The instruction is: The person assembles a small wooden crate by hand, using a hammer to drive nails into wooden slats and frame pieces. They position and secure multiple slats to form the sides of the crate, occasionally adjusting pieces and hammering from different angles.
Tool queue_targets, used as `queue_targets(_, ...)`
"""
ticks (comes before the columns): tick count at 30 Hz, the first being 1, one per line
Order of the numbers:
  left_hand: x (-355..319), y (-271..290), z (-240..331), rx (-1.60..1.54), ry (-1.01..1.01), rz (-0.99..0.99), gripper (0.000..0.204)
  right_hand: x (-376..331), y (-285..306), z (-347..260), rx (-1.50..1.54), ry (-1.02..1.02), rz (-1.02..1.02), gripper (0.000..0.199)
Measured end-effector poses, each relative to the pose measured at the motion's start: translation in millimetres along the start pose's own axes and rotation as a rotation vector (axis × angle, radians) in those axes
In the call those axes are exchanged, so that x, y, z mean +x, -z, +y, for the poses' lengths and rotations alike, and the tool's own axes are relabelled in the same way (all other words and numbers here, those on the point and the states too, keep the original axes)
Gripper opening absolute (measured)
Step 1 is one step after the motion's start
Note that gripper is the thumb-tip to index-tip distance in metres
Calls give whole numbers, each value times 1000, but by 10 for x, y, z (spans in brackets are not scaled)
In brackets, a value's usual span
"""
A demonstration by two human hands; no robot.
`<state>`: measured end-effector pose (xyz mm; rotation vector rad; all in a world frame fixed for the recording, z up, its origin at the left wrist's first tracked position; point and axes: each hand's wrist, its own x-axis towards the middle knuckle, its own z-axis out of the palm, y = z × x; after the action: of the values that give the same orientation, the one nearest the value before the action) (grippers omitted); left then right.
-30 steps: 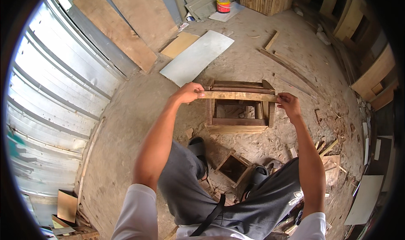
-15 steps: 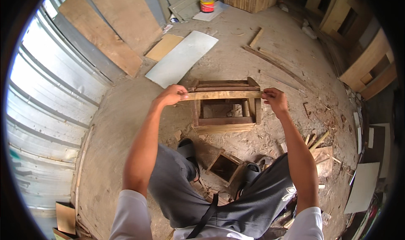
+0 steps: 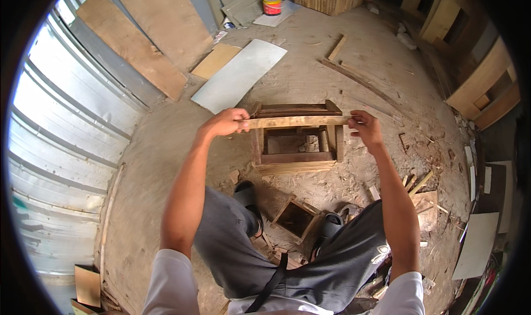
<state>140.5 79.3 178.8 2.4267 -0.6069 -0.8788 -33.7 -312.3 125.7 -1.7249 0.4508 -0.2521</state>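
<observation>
A narrow wooden strip (image 3: 293, 122) spans crosswise over a dark wooden frame (image 3: 298, 159) that stands on the floor in front of me. My left hand (image 3: 225, 122) is closed round the strip's left end. At the other end, my right hand (image 3: 365, 128) pinches the tip between thumb and fingers. Part of the frame's top is hidden beneath the strip, and I cannot tell whether the two touch. Through the frame's openings the dusty floor shows.
Between my feet sits a small open wooden box (image 3: 296, 221). A pale flat panel (image 3: 240, 74) lies beyond the frame, left of some loose wood strips (image 3: 365, 85). Wood scraps (image 3: 412, 185) litter the right side. A red and yellow bucket (image 3: 271, 6) stands far back.
The strip has tilted slightly, its right end rising a little. My right hand has shifted slightly right and up, with its fingers spread a bit differently. The left hand keeps its hold.
</observation>
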Motion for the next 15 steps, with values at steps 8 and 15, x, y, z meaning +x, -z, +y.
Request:
queue_targets(8,27,-59,60,-45,-56,119,34,48,10,54,24,55,-27,31)
queue_targets(15,128,-120,-106,-127,-144,281,31,85,-48,165,25,56,-1,33)
